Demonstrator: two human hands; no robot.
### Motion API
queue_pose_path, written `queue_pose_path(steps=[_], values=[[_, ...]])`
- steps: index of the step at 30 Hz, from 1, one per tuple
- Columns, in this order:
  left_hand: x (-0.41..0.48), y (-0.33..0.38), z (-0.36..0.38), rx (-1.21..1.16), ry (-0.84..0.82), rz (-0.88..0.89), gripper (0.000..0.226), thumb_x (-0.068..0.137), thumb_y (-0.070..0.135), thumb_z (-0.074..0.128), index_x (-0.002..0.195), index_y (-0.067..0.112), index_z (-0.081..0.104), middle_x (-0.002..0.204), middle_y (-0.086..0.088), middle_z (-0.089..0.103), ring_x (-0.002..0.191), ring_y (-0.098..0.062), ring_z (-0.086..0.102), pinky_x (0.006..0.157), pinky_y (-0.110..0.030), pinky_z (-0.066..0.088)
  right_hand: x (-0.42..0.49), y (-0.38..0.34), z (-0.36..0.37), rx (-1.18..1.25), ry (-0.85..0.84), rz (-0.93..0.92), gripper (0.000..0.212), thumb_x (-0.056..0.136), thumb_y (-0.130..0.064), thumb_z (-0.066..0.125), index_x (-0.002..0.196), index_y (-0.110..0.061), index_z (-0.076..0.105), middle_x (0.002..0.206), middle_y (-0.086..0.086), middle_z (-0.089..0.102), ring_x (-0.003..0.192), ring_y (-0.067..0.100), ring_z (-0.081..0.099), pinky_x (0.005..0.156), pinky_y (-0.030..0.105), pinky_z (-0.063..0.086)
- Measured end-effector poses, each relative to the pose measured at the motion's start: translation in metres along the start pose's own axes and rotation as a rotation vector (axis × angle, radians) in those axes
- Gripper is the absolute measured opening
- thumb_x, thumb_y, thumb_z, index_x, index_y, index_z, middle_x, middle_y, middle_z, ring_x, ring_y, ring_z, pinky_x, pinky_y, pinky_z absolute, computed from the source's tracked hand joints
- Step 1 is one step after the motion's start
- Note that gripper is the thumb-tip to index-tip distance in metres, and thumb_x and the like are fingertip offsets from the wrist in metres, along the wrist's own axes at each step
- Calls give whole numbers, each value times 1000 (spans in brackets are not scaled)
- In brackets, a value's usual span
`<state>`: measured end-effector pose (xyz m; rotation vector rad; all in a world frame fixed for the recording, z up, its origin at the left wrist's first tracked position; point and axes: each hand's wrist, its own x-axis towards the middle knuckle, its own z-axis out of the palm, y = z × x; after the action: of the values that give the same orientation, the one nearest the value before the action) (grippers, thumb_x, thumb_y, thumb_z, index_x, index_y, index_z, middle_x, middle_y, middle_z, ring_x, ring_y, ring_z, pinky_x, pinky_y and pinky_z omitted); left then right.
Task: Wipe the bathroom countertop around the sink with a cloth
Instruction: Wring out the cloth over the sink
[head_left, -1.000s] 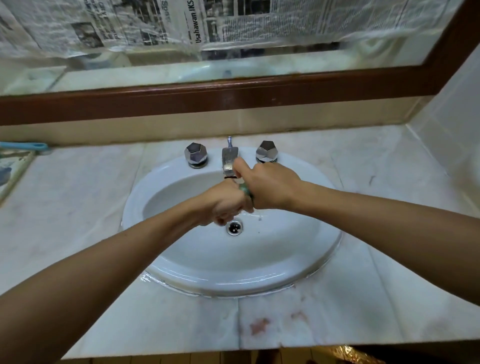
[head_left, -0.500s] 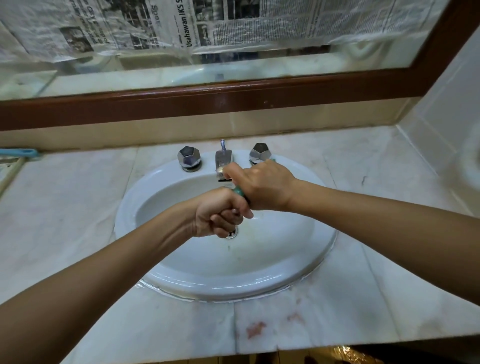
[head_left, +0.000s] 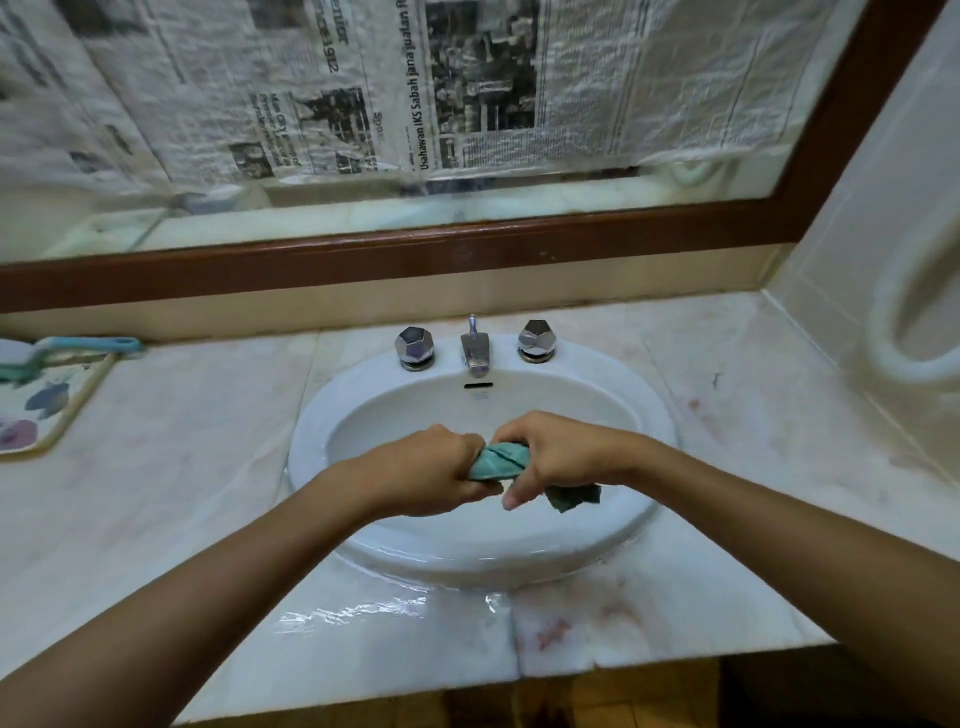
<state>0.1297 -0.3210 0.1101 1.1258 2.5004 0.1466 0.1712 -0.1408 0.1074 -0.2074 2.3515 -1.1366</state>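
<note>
A teal cloth (head_left: 497, 460) is twisted into a tight roll between both my hands, over the middle of the white oval sink (head_left: 652, 415). My left hand (head_left: 426, 473) grips its left end. My right hand (head_left: 558, 452) grips the right end, and a loose corner of the cloth hangs below that hand. The pale marble countertop (head_left: 182, 467) surrounds the sink. A wet, shiny patch lies on the counter just in front of the basin. Reddish stains mark the counter at the front right.
A chrome faucet (head_left: 475, 348) with two faceted knobs (head_left: 414, 345) stands behind the basin. A brush with a blue handle (head_left: 78, 347) and a patterned tray (head_left: 47, 410) lie at the far left. A newspaper-covered mirror (head_left: 363, 104) in a brown frame rises behind; a tiled wall closes the right side.
My hands came back from under the faucet toward me and lower over the basin. The cloth, mostly hidden in my fists before, now shows as a twisted roll between them.
</note>
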Motion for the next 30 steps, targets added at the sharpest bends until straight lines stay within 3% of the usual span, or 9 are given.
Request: queue_pose_path(steps=[6, 10, 12, 16, 19, 22, 24, 27, 30], values=[[-36, -31, 10, 396, 288, 329, 36, 93, 49, 47, 106, 16, 52, 101, -1, 60, 86, -25, 60, 68, -30, 36, -20, -18, 41, 667, -97, 51, 13, 82, 0, 67, 92, 0, 59, 67, 10, 59, 52, 18, 53, 52, 28, 47], [-44, -43, 14, 417, 446, 484, 40, 78, 32, 71, 113, 23, 54, 97, 5, 65, 79, -17, 64, 63, -31, 48, -32, -15, 64, 1083, -178, 84, 34, 81, -7, 66, 110, 7, 58, 87, 22, 65, 67, 25, 64, 67, 37, 56], [-46, -42, 17, 416, 459, 524, 41, 77, 27, 69, 114, 24, 53, 95, 7, 65, 76, -16, 62, 62, -31, 48, -42, -14, 72, 1146, -244, 123, 27, 88, -3, 58, 114, 5, 58, 89, 21, 64, 73, 26, 65, 78, 43, 57], [-45, -36, 25, 452, 456, 598, 26, 80, 30, 49, 105, 25, 51, 88, 8, 63, 71, -15, 59, 61, -29, 44, -57, -13, 80, 971, -276, 202, 11, 89, -6, 56, 100, -10, 57, 73, 7, 55, 59, 12, 52, 56, 31, 54], [-37, -32, 19, 433, 447, 605, 20, 79, 33, 48, 97, 24, 53, 80, 8, 63, 63, -15, 59, 57, -26, 43, -60, -17, 70, 785, -187, 252, 14, 85, -10, 65, 89, -15, 52, 62, 0, 50, 51, 8, 40, 41, 16, 31], [-28, -22, 6, 459, 421, 511, 23, 77, 40, 65, 86, 21, 54, 69, 4, 65, 52, -20, 58, 47, -25, 37, -57, -26, 49, 475, -77, 264, 24, 78, -15, 76, 74, -17, 52, 57, 0, 46, 45, 10, 38, 41, 18, 27], [-22, -5, -7, 456, 385, 317, 33, 81, 51, 59, 88, 19, 59, 74, -2, 66, 61, -25, 60, 51, -28, 36, -49, -32, 32, 118, 37, 251, 32, 71, -23, 83, 68, -18, 51, 56, -1, 49, 44, 14, 42, 42, 23, 33], [-5, 19, -28, 416, 293, 44, 42, 85, 57, 51, 92, 18, 65, 83, -5, 63, 69, -25, 56, 59, -29, 39, -34, -32, 4, -560, 311, 160, 22, 77, -23, 72, 79, -22, 51, 69, -3, 50, 64, 23, 54, 48, 28, 39], [20, 28, -42, 133, 167, -80, 35, 85, 46, 56, 86, 12, 65, 82, -8, 64, 68, -24, 59, 60, -32, 48, -25, -23, -30, -840, 470, 10, 31, 81, -13, 58, 106, -21, 40, 76, 1, 43, 67, 30, 46, 47, 30, 29]])
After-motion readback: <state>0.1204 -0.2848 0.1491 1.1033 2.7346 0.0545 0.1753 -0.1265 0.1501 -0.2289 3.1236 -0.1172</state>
